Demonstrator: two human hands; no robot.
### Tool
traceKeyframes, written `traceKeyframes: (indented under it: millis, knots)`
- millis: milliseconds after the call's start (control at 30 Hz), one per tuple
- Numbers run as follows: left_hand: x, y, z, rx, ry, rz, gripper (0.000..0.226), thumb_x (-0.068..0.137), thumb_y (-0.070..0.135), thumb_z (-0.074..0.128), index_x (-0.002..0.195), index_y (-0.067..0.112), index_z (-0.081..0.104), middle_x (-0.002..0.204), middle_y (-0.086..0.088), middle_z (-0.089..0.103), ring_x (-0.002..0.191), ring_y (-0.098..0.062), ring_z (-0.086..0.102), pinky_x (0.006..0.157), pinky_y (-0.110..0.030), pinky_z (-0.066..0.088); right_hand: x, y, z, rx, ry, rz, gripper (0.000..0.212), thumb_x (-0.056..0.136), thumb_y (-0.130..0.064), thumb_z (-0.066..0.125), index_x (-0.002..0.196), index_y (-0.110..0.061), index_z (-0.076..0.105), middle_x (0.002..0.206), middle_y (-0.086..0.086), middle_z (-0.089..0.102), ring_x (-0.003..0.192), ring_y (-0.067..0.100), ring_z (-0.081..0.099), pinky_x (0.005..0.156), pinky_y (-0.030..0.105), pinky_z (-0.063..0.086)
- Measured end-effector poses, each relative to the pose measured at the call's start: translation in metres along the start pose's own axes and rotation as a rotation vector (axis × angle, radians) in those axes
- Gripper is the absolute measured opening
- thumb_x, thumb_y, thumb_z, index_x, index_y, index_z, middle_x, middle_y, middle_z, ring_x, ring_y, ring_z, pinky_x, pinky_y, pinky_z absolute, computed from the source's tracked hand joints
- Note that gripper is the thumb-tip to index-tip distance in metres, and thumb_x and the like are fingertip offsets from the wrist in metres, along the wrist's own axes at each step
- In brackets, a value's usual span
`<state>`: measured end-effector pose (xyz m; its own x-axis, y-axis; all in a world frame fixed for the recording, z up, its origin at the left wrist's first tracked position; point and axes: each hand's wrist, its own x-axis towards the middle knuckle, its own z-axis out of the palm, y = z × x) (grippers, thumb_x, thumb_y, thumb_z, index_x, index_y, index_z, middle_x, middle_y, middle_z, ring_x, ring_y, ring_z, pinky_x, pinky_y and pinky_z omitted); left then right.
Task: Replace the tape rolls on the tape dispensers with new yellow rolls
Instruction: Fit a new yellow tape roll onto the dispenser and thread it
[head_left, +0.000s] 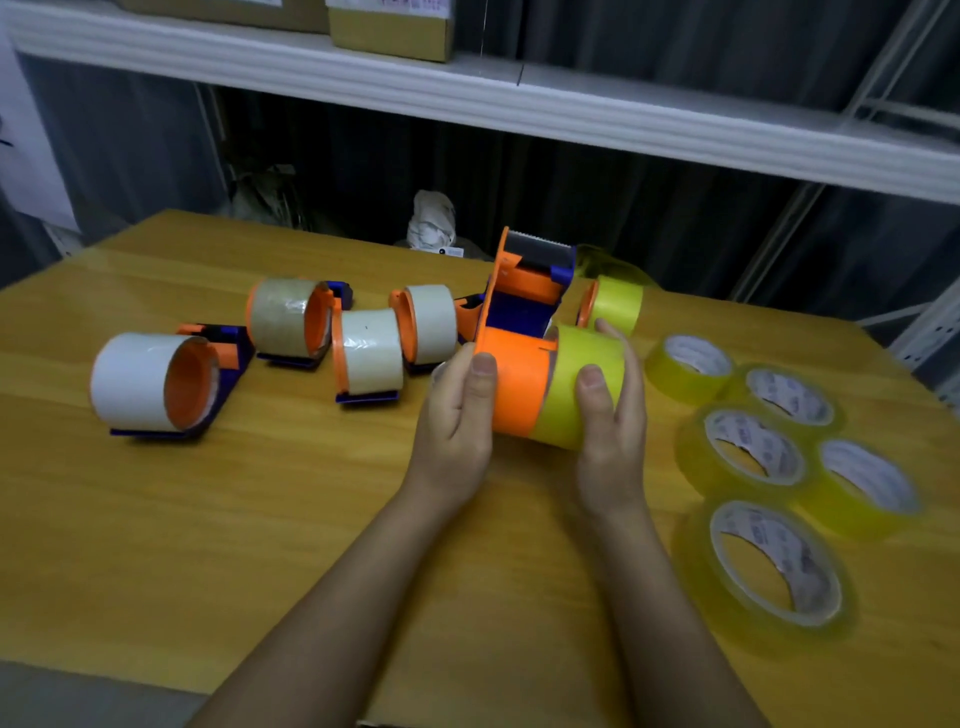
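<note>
Dispenser (519, 332) held up over the table (260, 519), orange hub (519, 387) pointing right, axis running left to right. Left hand (457, 415) grips the hub's flange side, thumb on top. Right hand (610, 415) wraps the yellow roll (582, 384), which sits partway onto the hub. Seating it looks like a straight leftward push along that axis. Spare yellow rolls (753, 447) lie just right.

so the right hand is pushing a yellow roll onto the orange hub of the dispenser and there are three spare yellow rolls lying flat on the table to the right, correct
Nearly. The head view shows five spare yellow rolls lying flat on the table to the right, not three. The rest holds: the right hand is pushing a yellow roll onto the orange hub of the dispenser, which the left hand steadies.
</note>
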<state>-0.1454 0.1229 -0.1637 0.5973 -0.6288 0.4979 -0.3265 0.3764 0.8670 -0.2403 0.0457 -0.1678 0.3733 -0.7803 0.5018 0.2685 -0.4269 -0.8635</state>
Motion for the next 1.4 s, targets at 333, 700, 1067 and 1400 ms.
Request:
traceKeyframes:
  millis: [333, 700, 1067, 1400]
  knots:
    - [-0.001, -0.002, 0.0, -0.041, -0.059, -0.055, 0.048, 0.084, 0.073, 0.035, 0.095, 0.031, 0.057, 0.096, -0.014, 0.061, 0.088, -0.023, 0.061, 0.073, -0.031, 0.052, -0.007, 0.001, -0.003, -0.031, -0.036, -0.019, 0.068, 0.083, -0.047, 0.05, 0.14, -0.01, 0.04, 0.129, 0.006, 0.053, 0.106, 0.005, 0.059, 0.079, 0.018, 0.05]
    - [-0.001, -0.003, -0.001, -0.033, -0.062, -0.052, 0.032, 0.084, 0.074, 0.034, 0.091, 0.055, 0.059, 0.099, -0.012, 0.061, 0.097, -0.03, 0.058, 0.081, -0.044, 0.051, -0.011, 0.001, 0.0, -0.101, -0.023, -0.064, 0.085, 0.079, -0.076, 0.048, 0.138, -0.017, 0.037, 0.129, 0.003, 0.047, 0.106, 0.006, 0.056, 0.076, 0.014, 0.048]
    - [-0.009, -0.004, 0.008, 0.056, -0.18, 0.074, 0.053, 0.093, 0.065, 0.029, 0.097, 0.019, 0.055, 0.082, -0.002, 0.063, 0.073, -0.02, 0.062, 0.066, -0.045, 0.053, -0.009, 0.007, 0.009, 0.045, -0.071, 0.119, 0.064, 0.084, -0.059, 0.051, 0.128, -0.013, 0.047, 0.115, 0.019, 0.055, 0.101, 0.026, 0.06, 0.083, 0.044, 0.053]
    - [-0.012, -0.001, 0.01, 0.108, -0.301, 0.16, 0.078, 0.092, 0.066, 0.031, 0.104, -0.008, 0.052, 0.084, -0.021, 0.059, 0.071, -0.034, 0.059, 0.058, -0.054, 0.046, -0.012, 0.008, 0.01, 0.114, -0.111, 0.176, 0.078, 0.076, -0.072, 0.059, 0.13, -0.018, 0.044, 0.12, 0.024, 0.052, 0.104, 0.04, 0.057, 0.088, 0.057, 0.05]
